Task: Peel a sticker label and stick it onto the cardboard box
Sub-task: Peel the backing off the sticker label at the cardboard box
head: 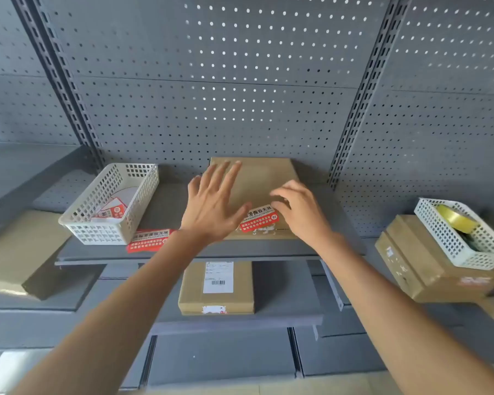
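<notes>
Both open, holding nothing: left hand (211, 208) splayed flat on cardboard box (261, 178); right hand (295, 208) fingertips pressing red sticker label (258, 220) near front edge; best smoothed outward, firmly, leaving no bubbles or lifted corners.

A single head-worn wide-angle camera looks forward and slightly down at a grey shelf (166, 212) backed by pegboard (240, 81), close enough that both forearms reach in from below.
</notes>
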